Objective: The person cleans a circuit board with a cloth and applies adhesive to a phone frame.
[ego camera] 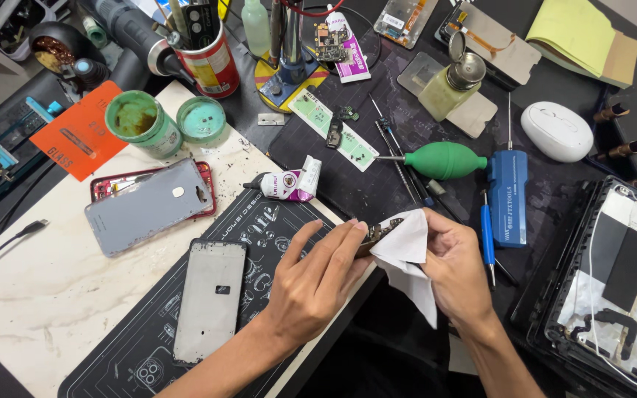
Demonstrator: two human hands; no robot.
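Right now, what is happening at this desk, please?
A person is working on small electronics at a cluttered repair bench. The left hand pinches a small dark circuit board by its edge, while the right hand presses a white tissue against it. A bare phone frame lies on the black printed mat, and a grey phone back cover rests on the pale board beside it. A green air blower lies farther back.

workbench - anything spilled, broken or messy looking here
Yes. Dark specks and crumbs are scattered over the pale marble board near the open green jar, whose inside is smeared brown. The squeezed glue tube lies crumpled. The grey phone back cover sits askew on a red frame.
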